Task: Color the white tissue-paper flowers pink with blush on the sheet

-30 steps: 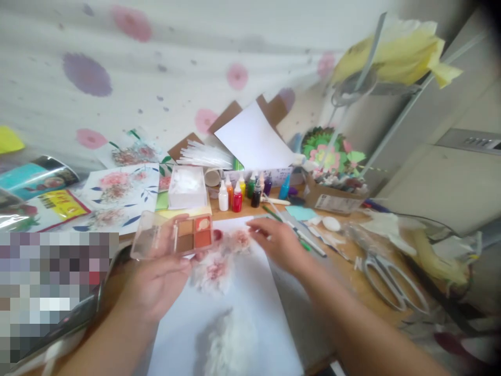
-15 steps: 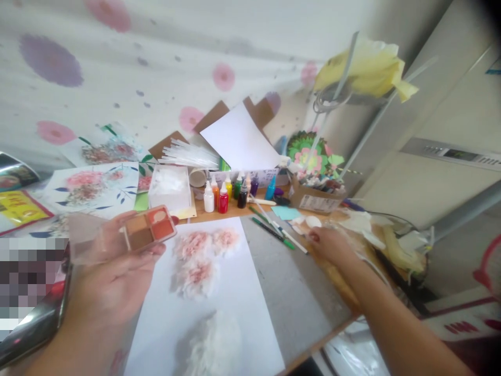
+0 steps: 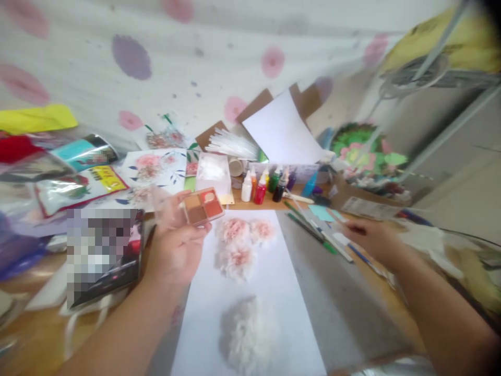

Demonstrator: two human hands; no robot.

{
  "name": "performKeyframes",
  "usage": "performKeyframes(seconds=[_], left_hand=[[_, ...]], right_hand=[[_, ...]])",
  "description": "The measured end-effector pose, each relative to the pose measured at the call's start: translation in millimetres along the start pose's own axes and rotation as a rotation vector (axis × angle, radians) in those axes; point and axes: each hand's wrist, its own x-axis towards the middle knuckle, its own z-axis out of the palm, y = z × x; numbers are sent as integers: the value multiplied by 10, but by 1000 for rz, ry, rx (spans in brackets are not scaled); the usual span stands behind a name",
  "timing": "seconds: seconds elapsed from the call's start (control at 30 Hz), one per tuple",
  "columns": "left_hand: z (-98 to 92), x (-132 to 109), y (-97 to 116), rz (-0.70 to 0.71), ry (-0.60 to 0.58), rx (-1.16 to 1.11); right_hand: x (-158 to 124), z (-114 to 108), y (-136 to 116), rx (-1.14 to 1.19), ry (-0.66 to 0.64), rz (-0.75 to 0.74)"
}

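Observation:
My left hand (image 3: 176, 240) holds a small makeup palette (image 3: 202, 206) with brown, orange and red pans; its clear lid hangs open to the left. Below it lies a white sheet (image 3: 250, 292) with pink fluffy flowers (image 3: 242, 243) near the top and a white fluffy one (image 3: 250, 334) lower down. My right hand (image 3: 371, 237) reaches right over the desk beside green and white pens (image 3: 313, 232); its fingers are curled and blurred, and nothing clearly shows in them.
A row of small colour bottles (image 3: 268, 185) and a white box (image 3: 213, 172) stand behind the sheet. A phone (image 3: 104, 256) lies at left among printed packets (image 3: 78, 183). Floral prints (image 3: 152, 167), card sheets and a paper flower (image 3: 364, 151) crowd the back.
My right hand left the pink flowers and moved right, past the pens. The palette stayed in my left hand. The view swung sideways.

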Motion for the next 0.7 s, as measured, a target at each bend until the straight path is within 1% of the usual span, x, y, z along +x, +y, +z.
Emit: performKeyframes(seconds=[0.1, 0.17, 0.2, 0.27, 0.3, 0.37, 0.43, 0.53, 0.63, 0.7], left_hand=[[-14, 5, -15, 32, 6, -6], [-20, 7, -18, 47, 6, -1], [-22, 7, -19, 42, 9, 4], [-21, 9, -16, 14, 21, 17], [-19, 9, -14, 2, 31, 22], [-16, 12, -10, -7, 46, 28], [-17, 16, -6, 0, 49, 34], [-28, 23, -3, -5, 58, 49], [-35, 27, -2, -16, 71, 50], [-31, 28, -3, -16, 82, 38]], right_hand=[[110, 292, -438, 242, -58, 30], [154, 515, -787, 453, -96, 13], [168, 626, -960, 558, -136, -9], [189, 833, -1271, 615, -286, -15], [200, 923, -1399, 594, -346, -23], [226, 1073, -1581, 514, -414, -42], [252, 1187, -1661, 422, -434, -71], [268, 1311, -1647, 308, -467, -142], [257, 1384, -1589, 296, -492, -229], [248, 1404, -1570, 313, -489, -259]])
